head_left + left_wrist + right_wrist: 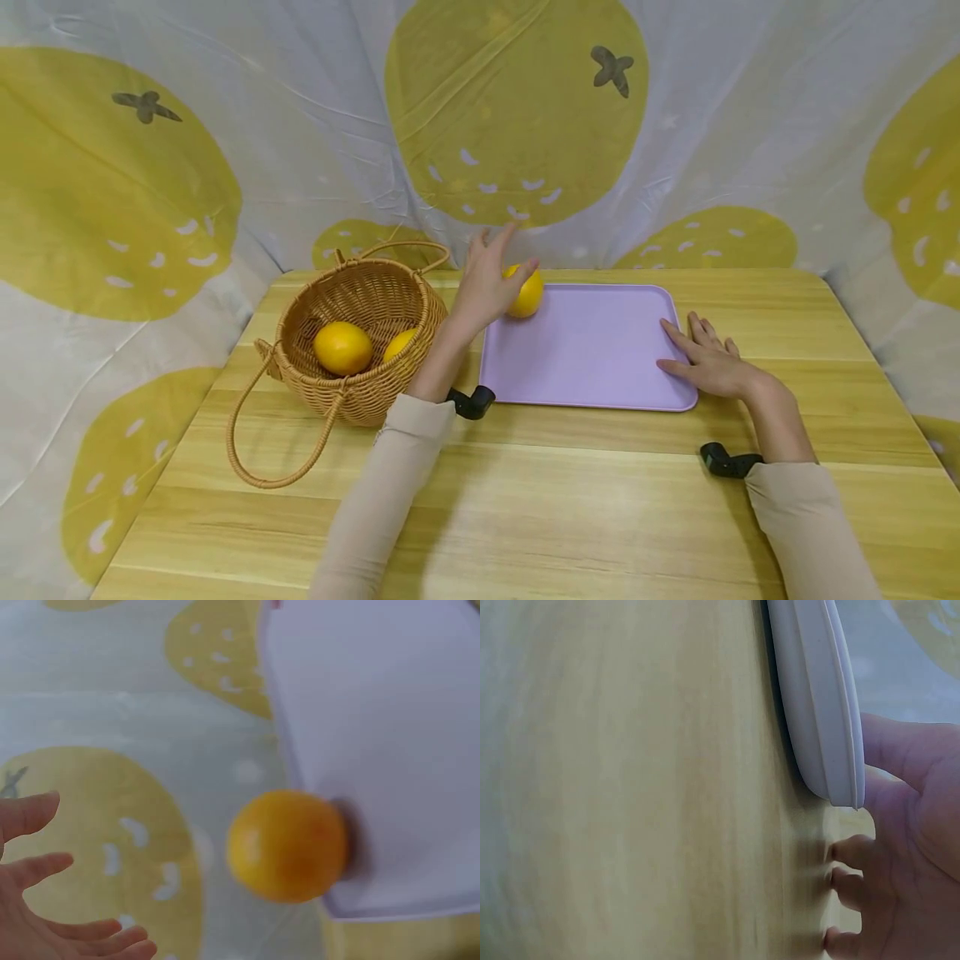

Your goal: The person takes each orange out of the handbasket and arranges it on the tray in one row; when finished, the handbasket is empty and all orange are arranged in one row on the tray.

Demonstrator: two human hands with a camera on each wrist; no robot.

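Note:
A round yellow-orange fruit (529,298) rests in the far left corner of the light purple tray (592,350). My left hand (486,279) is beside it with fingers spread; the left wrist view shows a gap between that hand (45,900) and the fruit (287,846). At the tray's right edge, my right hand (712,362) touches the rim with its thumb and a finger. Its other fingers reach down toward the tabletop in the right wrist view, beside the tray's corner (829,750).
Left of the tray stands a wicker basket (367,404), its front handle (322,450) folded down onto the wooden table (570,500). Inside lie two yellow fruits, one whole in sight (342,348), the other (399,342) partly hidden by the rim. A fruit-patterned cloth (720,125) hangs behind.

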